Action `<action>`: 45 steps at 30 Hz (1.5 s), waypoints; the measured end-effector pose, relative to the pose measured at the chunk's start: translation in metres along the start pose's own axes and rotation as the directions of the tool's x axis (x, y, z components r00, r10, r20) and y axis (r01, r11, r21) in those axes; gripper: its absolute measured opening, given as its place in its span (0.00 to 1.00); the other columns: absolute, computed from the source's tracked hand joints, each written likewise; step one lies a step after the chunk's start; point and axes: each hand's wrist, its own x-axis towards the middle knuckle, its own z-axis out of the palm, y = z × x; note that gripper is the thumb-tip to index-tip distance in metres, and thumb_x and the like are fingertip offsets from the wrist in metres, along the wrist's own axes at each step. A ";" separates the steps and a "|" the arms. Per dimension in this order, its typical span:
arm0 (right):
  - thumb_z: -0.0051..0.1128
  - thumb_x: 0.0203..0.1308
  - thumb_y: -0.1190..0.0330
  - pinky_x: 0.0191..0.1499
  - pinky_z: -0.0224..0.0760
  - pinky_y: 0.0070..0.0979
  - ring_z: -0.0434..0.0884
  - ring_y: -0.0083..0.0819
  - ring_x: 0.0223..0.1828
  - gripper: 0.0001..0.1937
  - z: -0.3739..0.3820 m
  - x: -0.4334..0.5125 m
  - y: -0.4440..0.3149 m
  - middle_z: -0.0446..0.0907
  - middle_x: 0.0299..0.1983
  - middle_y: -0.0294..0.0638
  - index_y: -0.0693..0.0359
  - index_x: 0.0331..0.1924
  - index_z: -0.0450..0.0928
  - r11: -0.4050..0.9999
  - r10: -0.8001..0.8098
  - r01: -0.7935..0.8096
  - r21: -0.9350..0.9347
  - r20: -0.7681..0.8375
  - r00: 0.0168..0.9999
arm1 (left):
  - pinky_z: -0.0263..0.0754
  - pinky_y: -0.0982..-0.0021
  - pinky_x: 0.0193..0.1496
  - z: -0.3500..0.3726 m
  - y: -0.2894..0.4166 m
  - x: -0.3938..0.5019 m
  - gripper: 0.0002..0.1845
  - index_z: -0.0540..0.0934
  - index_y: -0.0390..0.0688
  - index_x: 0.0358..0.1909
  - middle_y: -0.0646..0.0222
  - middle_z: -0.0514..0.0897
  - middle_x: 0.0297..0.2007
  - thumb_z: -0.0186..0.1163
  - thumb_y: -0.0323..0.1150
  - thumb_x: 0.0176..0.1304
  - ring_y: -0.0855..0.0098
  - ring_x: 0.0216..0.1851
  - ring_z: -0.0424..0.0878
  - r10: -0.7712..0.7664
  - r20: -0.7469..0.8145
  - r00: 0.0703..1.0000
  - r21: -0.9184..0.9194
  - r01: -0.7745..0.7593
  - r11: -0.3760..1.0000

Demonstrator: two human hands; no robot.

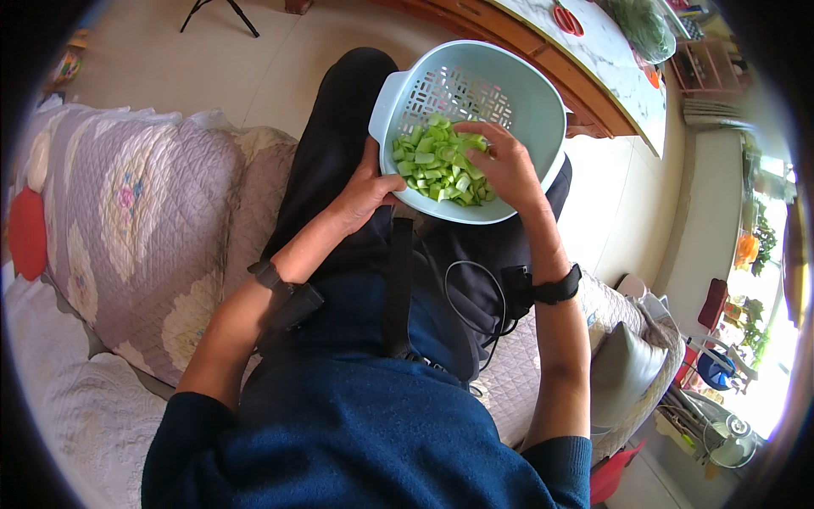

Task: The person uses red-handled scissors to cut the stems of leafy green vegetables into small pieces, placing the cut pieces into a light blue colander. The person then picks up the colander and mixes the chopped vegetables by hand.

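A pale blue plastic colander [534,108] with a slotted bottom rests tilted on my lap. Chopped light-green vegetable pieces [439,159], perhaps celery or a similar stalk, are heaped at its near side. My left hand [369,191] grips the colander's left rim below the side handle, thumb at the near edge. Inside the colander, my right hand [499,159] reaches down to the heap, its thumb and forefinger apart over the pieces. The other right fingers are partly hidden, and no piece is clearly held between them.
Ahead to the right stands a wooden table [572,70] with a marble-patterned top, bearing red-handled scissors [568,20] and a plastic bag of greens [642,28]. A quilted sofa cover [172,191] lies left of me. A looped cable [477,264] hangs by my waist.
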 end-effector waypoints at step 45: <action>0.59 0.58 0.64 0.45 0.72 0.39 0.79 0.43 0.41 0.06 0.036 0.019 0.010 0.78 0.35 0.43 0.57 0.34 0.79 0.831 -0.351 0.285 -0.477 -0.054 0.935 | 0.78 0.66 0.48 -0.016 -0.019 0.011 0.49 0.42 0.54 0.73 0.66 0.67 0.55 0.55 0.23 0.51 0.69 0.54 0.71 0.060 0.029 0.998 0.040 -0.061 0.997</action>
